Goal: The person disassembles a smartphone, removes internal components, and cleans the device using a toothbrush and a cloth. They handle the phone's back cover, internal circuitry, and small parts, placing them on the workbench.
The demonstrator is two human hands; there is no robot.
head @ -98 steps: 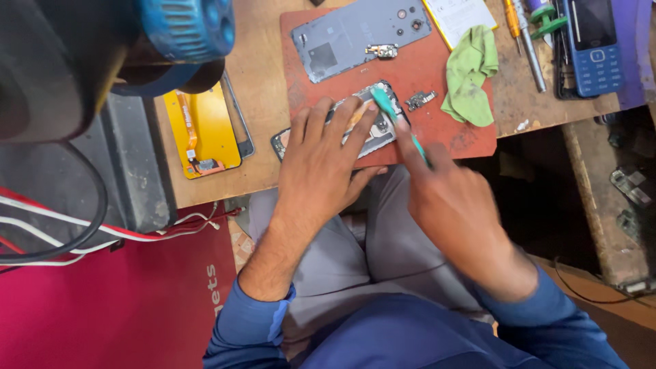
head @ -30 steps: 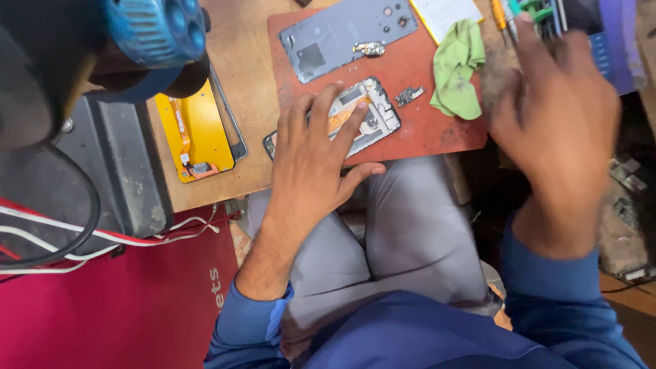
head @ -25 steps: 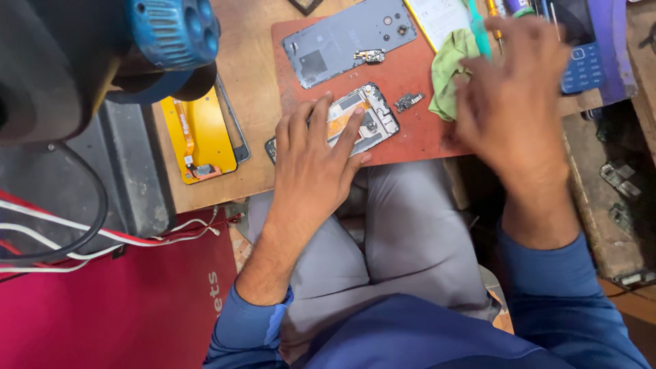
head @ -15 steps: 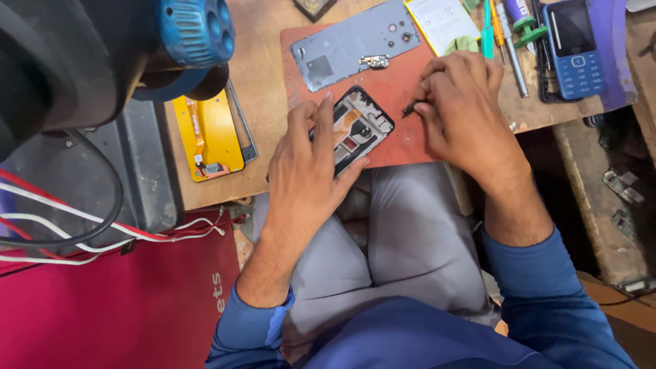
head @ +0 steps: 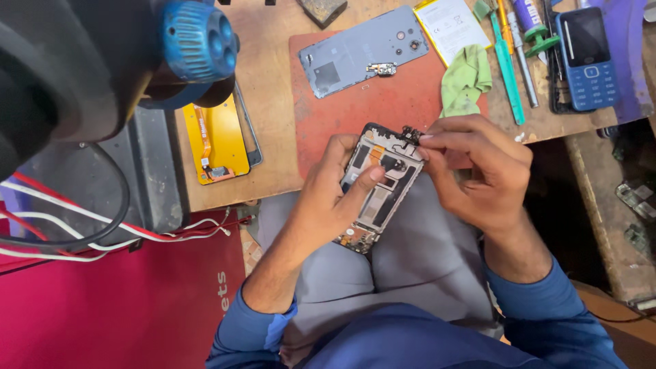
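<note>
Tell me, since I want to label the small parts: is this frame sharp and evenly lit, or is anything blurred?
Head view: the opened phone and both hands, left hand and right hand, are sharp under even, soft light; the blue-capped device at top left is close and out of focus.

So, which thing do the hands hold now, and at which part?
The left hand grips the opened phone frame along its left side, thumb on its face. The right hand pinches its top right corner with the fingers.
</note>
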